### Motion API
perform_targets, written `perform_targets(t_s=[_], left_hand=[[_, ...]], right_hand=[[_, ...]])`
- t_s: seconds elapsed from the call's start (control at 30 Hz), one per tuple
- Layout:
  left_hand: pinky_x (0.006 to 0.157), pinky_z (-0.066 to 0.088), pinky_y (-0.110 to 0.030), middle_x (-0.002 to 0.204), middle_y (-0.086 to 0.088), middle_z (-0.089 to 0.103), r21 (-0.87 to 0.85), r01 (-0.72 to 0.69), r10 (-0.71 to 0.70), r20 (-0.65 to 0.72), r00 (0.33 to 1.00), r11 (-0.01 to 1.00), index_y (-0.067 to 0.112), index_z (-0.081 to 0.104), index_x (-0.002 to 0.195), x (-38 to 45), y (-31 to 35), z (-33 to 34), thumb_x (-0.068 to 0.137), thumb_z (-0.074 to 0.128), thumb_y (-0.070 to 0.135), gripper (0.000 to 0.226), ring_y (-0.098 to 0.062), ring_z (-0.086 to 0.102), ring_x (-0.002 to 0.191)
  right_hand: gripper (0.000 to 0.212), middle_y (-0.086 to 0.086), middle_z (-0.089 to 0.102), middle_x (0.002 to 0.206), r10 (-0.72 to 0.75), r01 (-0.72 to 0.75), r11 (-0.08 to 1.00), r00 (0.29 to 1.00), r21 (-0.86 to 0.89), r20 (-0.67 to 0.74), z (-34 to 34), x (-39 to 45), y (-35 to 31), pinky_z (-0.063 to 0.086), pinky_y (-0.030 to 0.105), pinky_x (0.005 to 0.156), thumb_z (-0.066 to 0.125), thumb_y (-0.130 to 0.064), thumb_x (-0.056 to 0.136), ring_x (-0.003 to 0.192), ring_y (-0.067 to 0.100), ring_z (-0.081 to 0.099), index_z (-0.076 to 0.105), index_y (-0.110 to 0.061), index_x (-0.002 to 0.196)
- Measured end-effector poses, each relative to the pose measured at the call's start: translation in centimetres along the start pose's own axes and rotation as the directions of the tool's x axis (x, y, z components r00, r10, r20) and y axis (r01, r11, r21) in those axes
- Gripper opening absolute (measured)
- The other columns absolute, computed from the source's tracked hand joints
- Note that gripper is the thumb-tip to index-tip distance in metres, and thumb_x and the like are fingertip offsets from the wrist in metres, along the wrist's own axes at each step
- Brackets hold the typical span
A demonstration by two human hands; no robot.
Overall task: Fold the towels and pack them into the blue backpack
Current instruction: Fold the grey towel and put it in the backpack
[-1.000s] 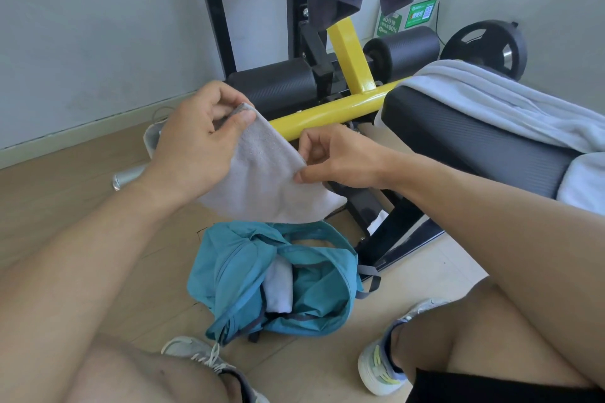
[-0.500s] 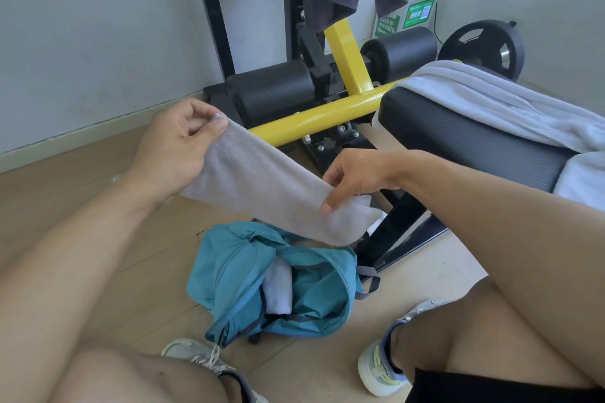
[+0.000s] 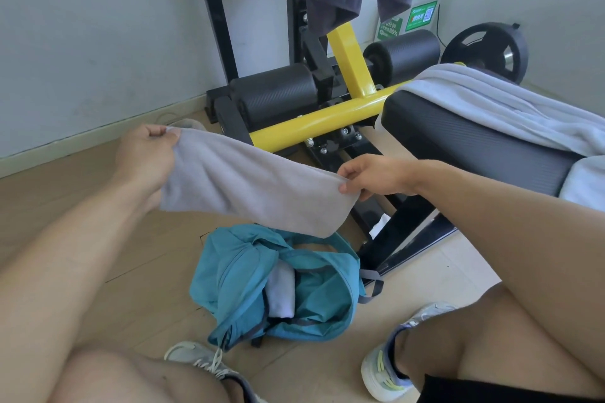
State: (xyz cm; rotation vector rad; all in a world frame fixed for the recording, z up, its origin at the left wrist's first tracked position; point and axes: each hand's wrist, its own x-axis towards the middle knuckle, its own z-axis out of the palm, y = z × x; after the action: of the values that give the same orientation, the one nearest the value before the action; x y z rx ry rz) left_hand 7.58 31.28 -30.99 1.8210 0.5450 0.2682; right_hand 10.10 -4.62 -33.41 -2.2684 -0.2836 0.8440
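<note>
While the left hand (image 3: 145, 157) pinches one end of the grey towel (image 3: 252, 186) and the right hand (image 3: 376, 177) pinches the other, the cloth hangs stretched between them, above the backpack (image 3: 294, 291). That blue bag lies open on the floor (image 3: 65, 180) between two shoes, a white towel (image 3: 281, 291) inside. More towels (image 3: 484, 108) drape the bench (image 3: 465, 147).
</note>
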Motion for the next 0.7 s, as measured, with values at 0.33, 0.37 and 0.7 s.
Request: perform_targets(t_s=[0.33,0.37,0.7], left_hand=[[0.091,0.054,-0.045,0.119,-0.014,0.07,-0.114,0.253,-0.254,0.005,0.967,0.961,0.009,0.067,0.124,1.3,-1.9,0.2,0.099,0.063,0.019,0.028,-0.028,0.066,0.097],[0.093,0.054,-0.045,0.118,-0.013,0.07,-0.109,0.275,-0.276,0.007,0.961,0.955,0.009,0.066,0.126,1.2,-2.1,0.2,0.099,0.063,0.019,0.028,-0.029,0.066,0.099],[0.099,0.053,-0.052,0.119,-0.017,0.069,-0.098,0.239,-0.243,-0.024,0.97,0.966,0.013,0.066,0.11,0.5,-1.7,0.0,0.101,0.06,0.021,0.013,-0.036,0.065,0.11]], right_hand=[[0.028,0.001,0.069,0.117,-0.011,0.094,0.944,0.967,0.316,-0.254,-0.1,-0.2,-0.9,0.062,0.029,0.074,0.054,-0.029,0.105,0.103,0.017,0.07,0.062,-0.027,0.132],[0.03,-0.001,0.069,0.118,-0.028,0.113,0.938,0.967,0.328,-0.252,-0.1,-0.2,-0.9,0.062,0.031,0.076,0.054,-0.029,0.105,0.105,0.017,0.07,0.064,-0.029,0.133],[0.03,0.012,0.077,0.109,-0.039,0.058,0.894,0.998,0.445,-0.051,-0.1,-0.4,-1.3,0.062,0.031,0.086,0.077,-0.01,0.087,0.105,0.023,0.074,0.068,-0.005,0.115]])
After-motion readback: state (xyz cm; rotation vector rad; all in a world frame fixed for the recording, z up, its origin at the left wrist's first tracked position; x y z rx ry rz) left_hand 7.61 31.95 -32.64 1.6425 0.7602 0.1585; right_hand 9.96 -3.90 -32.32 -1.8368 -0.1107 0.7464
